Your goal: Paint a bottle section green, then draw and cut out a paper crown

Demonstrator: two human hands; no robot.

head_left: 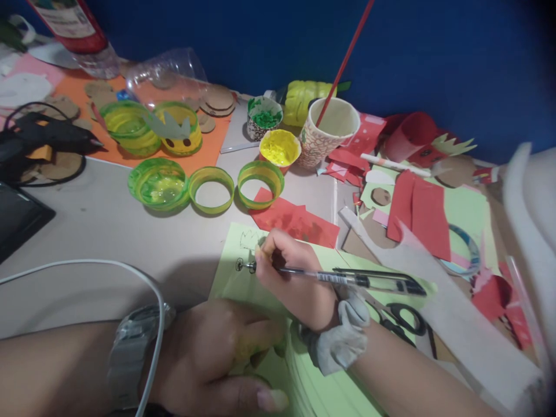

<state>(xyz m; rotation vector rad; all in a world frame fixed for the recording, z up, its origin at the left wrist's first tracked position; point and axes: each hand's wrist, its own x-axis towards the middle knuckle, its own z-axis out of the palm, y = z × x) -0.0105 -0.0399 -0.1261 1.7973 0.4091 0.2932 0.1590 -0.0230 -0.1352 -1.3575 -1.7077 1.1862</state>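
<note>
My right hand (299, 278) is closed around a clear-barrelled black pen (330, 278), its tip on a pale green sheet of paper (228, 284). Small ink marks show there: a zigzag crown outline (248, 238) and little round shapes (239, 264) beside the tip. My left hand (212, 353) rests on the lower part of the same paper, thumb apart from the slightly bent fingers, with nothing visibly held. Black-handled scissors (406, 319) lie partly hidden behind my right wrist. A red paper piece (299, 217) lies just above the sheet.
Several green-yellow painted plastic rings (211, 190) stand at the back left, near a glue gun (47, 139). Yellow paint (280, 147) and green paint (264, 119) sit in small cups beside a paper cup (328, 133) holding a red stick. Paper scraps (425, 208) crowd the right; a white cable (108, 263) crosses the left.
</note>
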